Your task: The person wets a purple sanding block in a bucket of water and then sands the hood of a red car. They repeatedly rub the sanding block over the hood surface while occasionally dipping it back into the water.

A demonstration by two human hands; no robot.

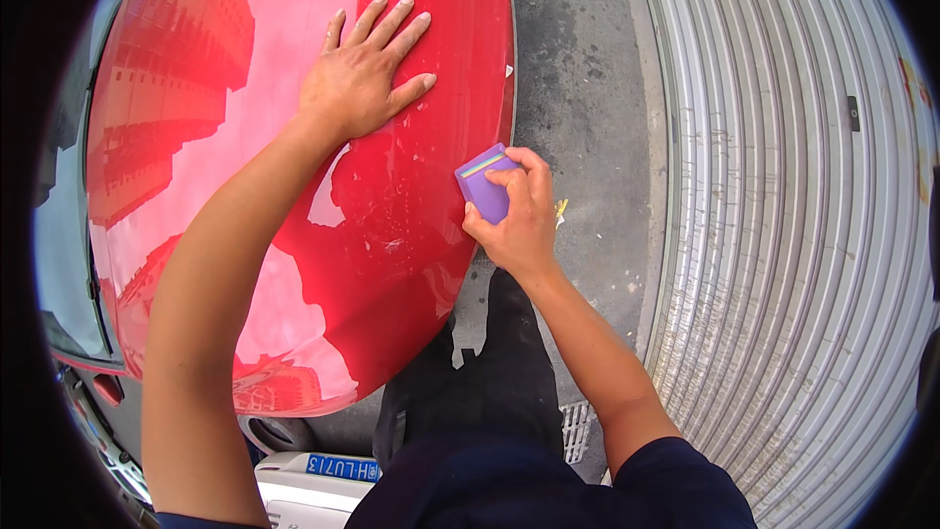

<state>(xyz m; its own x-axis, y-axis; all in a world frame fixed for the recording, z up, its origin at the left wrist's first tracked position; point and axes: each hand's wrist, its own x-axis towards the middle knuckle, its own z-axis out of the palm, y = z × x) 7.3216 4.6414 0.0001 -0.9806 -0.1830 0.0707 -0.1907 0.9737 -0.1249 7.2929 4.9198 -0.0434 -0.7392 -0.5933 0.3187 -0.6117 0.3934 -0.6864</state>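
Block of flat purple material with a yellow-and-green stripe sits at the front edge of the glossy red car hood, pinched between the thumb and fingers of the right hand; whether it presses on the paint cannot be told. The left hand, at its 10 o'clock, holds nothing and lies spread on the hood. Small whitish flecks dot the paint at 8 o'clock, so that patch looks unfinished; further toward 10 o'clock, the panel appears mostly clean, though bright reflections and the left forearm hide much of it. A pale chip-like spot marks the rim at 12 o'clock. Yellow scraps lie on the grey concrete floor at 4 o'clock. Black trouser legs stand close at 6 o'clock, and a white vehicle with a blue plate sits at 7, crowding that side. At 3 o'clock, a ribbed silvery metal shutter bounds the strip of floor, limiting room to step back.
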